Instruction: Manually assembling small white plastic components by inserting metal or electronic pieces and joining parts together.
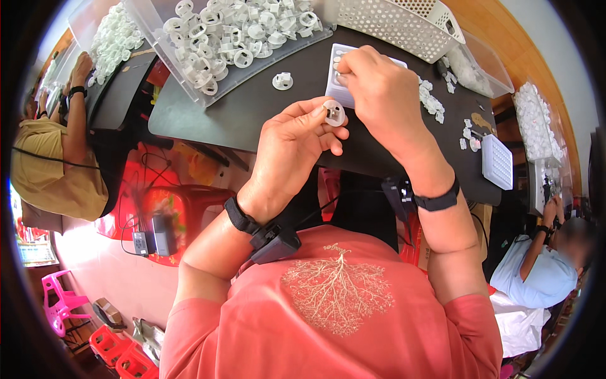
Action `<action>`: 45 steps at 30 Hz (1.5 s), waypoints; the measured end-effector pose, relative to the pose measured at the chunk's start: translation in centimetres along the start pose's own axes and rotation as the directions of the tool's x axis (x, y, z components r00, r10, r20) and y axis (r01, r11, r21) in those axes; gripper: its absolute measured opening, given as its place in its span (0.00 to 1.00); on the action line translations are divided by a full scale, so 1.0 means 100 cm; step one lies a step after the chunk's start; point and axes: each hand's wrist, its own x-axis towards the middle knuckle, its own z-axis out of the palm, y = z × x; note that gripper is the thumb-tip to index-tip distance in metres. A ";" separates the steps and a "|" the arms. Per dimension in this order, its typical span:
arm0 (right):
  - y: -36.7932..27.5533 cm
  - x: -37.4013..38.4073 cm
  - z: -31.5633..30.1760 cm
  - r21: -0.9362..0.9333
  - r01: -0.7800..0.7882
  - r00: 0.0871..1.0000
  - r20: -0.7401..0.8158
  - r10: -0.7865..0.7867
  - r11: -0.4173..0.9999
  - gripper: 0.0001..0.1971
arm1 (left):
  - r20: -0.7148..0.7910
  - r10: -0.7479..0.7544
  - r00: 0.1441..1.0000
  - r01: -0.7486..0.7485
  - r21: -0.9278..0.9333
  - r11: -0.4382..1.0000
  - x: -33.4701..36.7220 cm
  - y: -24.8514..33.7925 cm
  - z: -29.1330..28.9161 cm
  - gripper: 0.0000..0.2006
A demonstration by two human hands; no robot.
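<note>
Between the thumb and fingers of my left hand (287,142) is a small round white plastic part (335,112) with a dark opening in its middle. My right hand (386,100) bends over a white compartment tray (341,96), fingers pinched together at its left side. Whatever those fingertips grip, if anything, is too small or hidden to make out. The hand covers much of the tray. A similar loose plastic part (283,81) lies on the dark table, left of the tray.
A clear bin (196,95) heaped with white parts stands at the far left. Behind the tray sits a perforated white basket (398,28). Small white pieces (431,101) and another white tray (497,162) are at the right. Other people work on both sides.
</note>
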 end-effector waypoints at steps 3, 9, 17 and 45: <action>-0.015 -0.015 -0.010 0.184 -0.015 0.990 -0.138 0.041 0.983 0.06 | -0.011 0.006 1.000 -0.007 -0.036 0.999 0.000 -0.001 0.001 0.15; -0.026 -0.042 -0.001 0.353 -0.071 0.984 -0.129 0.123 0.933 0.05 | -0.014 0.020 1.000 -0.020 -0.045 0.999 0.001 -0.003 0.003 0.13; -0.023 -0.046 -0.010 0.619 -0.260 0.960 0.081 0.269 0.741 0.05 | -0.034 0.003 0.999 0.000 0.092 0.996 -0.001 -0.004 0.006 0.16; -0.028 -0.054 -0.011 0.602 -0.324 0.935 0.086 0.344 0.730 0.05 | -0.096 0.075 0.993 -0.063 0.119 0.991 -0.002 -0.008 0.015 0.11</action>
